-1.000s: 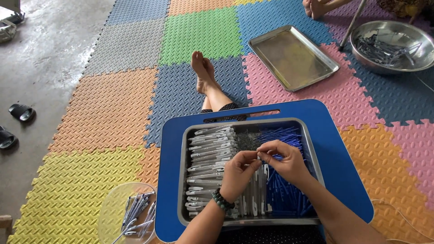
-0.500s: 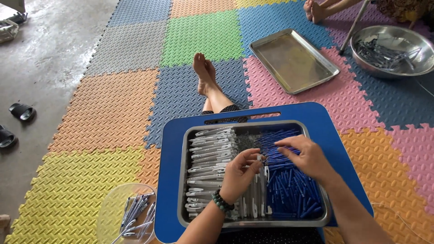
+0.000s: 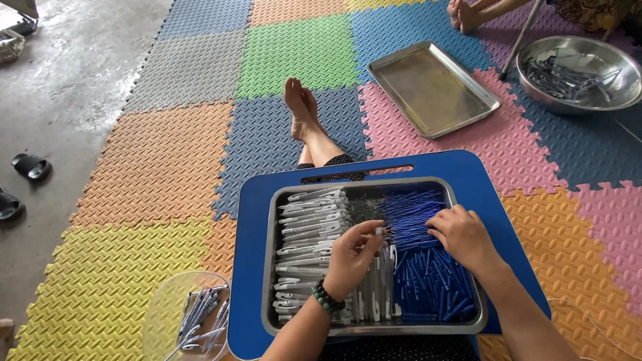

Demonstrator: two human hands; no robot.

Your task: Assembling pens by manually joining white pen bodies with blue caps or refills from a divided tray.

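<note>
Item 1. Your left hand (image 3: 349, 257): fingers curled, thumb and forefinger pinched on a slim white plastic pen barrel (image 3: 382, 242), its end poking out just past the fingertips. A second ago both your hands met on that piece at the middle of the tray. Now the left alone keeps it, in much the same spot. A dark bead bracelet (image 3: 326, 298) sits on that wrist.

Item 2. Your right hand (image 3: 461, 235): it has let go and moved off to the right, and now lies palm down with fingers loosely bent. The fingertips touch the bundle of thin blue ink refills (image 3: 409, 215). Whether they have closed on a refill, you cannot tell; nothing shows clamped between them.

Item 3. Rectangular metal tray (image 3: 374, 329) on a blue plastic lap table (image 3: 468, 167): rows of white pen barrels (image 3: 311, 227) lie beyond your left knuckles, and short blue pen caps (image 3: 431, 287) lie under your right wrist.

Item 4. Round clear plastic bowl (image 3: 167, 307) of finished pens, outside your left forearm, well apart from the fingers.

Item 5. Far from both hands: an empty steel baking tray (image 3: 431, 90) and a round steel bowl (image 3: 588, 67) of pen parts on the coloured foam mats (image 3: 294, 53), with another person's feet (image 3: 465, 13) beside them.

Reading: the split suggests one joining step is over and the right hand is fetching the next piece.
</note>
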